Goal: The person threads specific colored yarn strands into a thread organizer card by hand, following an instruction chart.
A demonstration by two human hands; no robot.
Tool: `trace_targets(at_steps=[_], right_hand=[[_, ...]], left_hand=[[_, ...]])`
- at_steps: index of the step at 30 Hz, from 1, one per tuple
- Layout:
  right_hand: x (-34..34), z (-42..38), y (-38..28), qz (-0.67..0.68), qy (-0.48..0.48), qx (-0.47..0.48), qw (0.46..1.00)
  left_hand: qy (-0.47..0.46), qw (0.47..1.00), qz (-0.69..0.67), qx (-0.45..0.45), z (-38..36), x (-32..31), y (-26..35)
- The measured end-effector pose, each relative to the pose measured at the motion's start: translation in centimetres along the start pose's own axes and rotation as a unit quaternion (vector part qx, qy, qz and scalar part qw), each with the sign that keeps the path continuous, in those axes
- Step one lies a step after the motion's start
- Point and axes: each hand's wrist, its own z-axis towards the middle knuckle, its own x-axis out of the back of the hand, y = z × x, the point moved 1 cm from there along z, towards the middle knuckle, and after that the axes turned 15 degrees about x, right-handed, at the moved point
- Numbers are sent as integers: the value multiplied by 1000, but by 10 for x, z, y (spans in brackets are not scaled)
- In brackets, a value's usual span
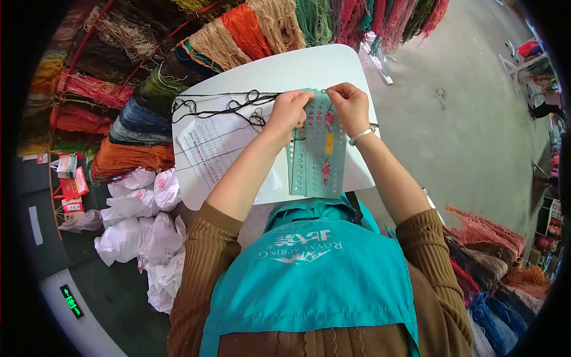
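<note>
Green punched cards [318, 172], printed with pink flowers and a yellow patch, lie stacked on the white table with round holes along their edges. My left hand [289, 114] is closed at their upper left, thumb on the top edge. Black yarn [223, 113] trails leftward from it in loose loops. At the upper right corner of the cards, my right hand [351, 108] pinches a short end of black yarn, which curls near a hole. Under the loops lies a printed paper sheet [217, 146] with rows of small marks.
The white table [333, 62] has rounded corners. Hanks of coloured yarn [250, 30] hang behind and to the left. White plastic bags [146, 226] are piled on the floor at left. More yarn bundles [491, 262] lie at lower right.
</note>
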Motion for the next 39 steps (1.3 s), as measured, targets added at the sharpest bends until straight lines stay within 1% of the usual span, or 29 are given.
trace_targets(at_steps=[1,3,6,9,10,12,13,15,16,19,22,25,28,30,34,36,37,39], right_hand=[[-3,4,14,-11,7,5,1000],[-4,4,12,-32,-10,-2,999],[-6,0,5,-63,-22,-6,998],[-7,-2,5,-72,-15,13,997],[-6,-4,6,-71,-12,22,997],[-5,-5,0,-58,-1,1,998],[-4,-4,-2,-51,6,-10,999],[-6,-5,3,-60,8,10,998],[-6,-6,5,-65,9,21,998],[-5,-7,-1,-45,6,4,999],[-6,-8,-2,-66,17,58,996],[-4,-8,-4,-41,2,34,999],[-5,-9,1,-13,8,38,999],[-4,-9,-2,1,-5,16,1000],[-3,-4,5,-2,-54,-17,998],[-2,0,3,-73,-91,-2,993],[-2,1,2,-107,-110,5,988],[-2,5,-11,-136,-142,-15,980]], left_hand=[[1,1000,-10,8,1,-2,1],[5,999,-30,25,1,-5,4],[-11,998,20,53,9,-3,7],[-1,994,105,35,14,-7,8],[26,991,133,-6,19,-8,5],[78,975,187,-90,26,-10,1],[86,973,195,-90,30,-9,-1],[102,968,210,-91,28,-8,2],[90,970,206,-89,30,-7,1],[57,977,189,-80,35,-4,3],[31,984,167,-57,30,-6,8],[18,985,171,-28,29,-7,13],[9,983,182,-13,32,-5,13],[5,982,186,-14,35,-4,12],[52,963,241,-104,46,3,5],[92,949,271,-131,40,8,7],[90,953,258,-134,39,11,6],[86,959,231,-141,36,15,8]])
